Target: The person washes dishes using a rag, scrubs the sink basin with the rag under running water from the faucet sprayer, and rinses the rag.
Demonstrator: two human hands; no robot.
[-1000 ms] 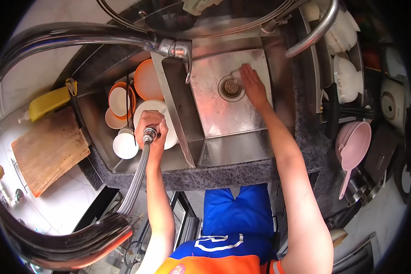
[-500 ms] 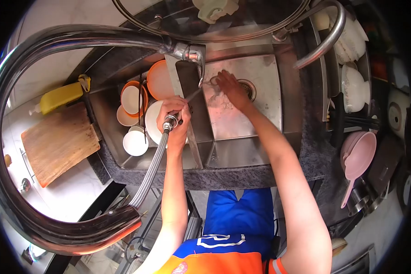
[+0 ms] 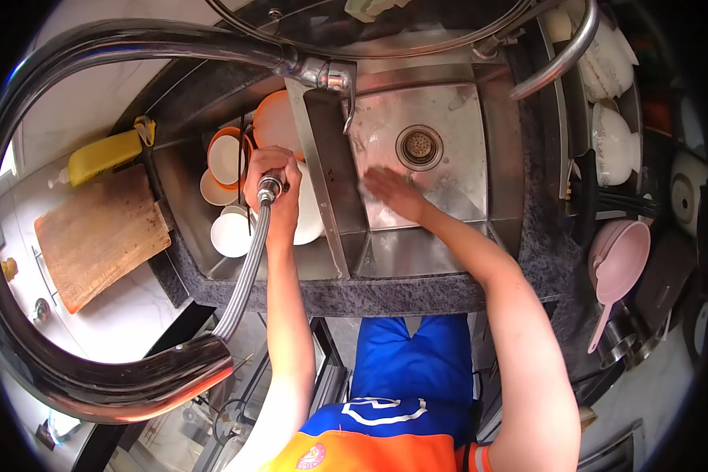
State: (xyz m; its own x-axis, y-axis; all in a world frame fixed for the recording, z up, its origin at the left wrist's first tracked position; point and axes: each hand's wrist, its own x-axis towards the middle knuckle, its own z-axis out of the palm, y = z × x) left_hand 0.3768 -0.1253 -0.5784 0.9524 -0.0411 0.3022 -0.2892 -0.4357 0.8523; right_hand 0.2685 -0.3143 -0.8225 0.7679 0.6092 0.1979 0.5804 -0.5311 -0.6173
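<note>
My left hand is wrapped round the pull-out faucet sprayer, above the left sink basin. A braided hose runs from the sprayer down to the faucet's thick curved neck. Over the floor of the right basin, my right hand is stretched out with nothing in it; its fingertips are smeared by motion. The drain lies just beyond that hand. Below and beside my left hand sit a white bowl, an orange-rimmed bowl and dark chopsticks.
To the left are a wooden cutting board and a yellow bottle. A rack of white bowls and a pink pan stand at the right. A second curved metal spout reaches over the right basin's far corner.
My left hand has moved left with the sprayer, away from the divider. My right hand has slid toward me across the basin floor, uncovering the drain. The view has shifted slightly.
</note>
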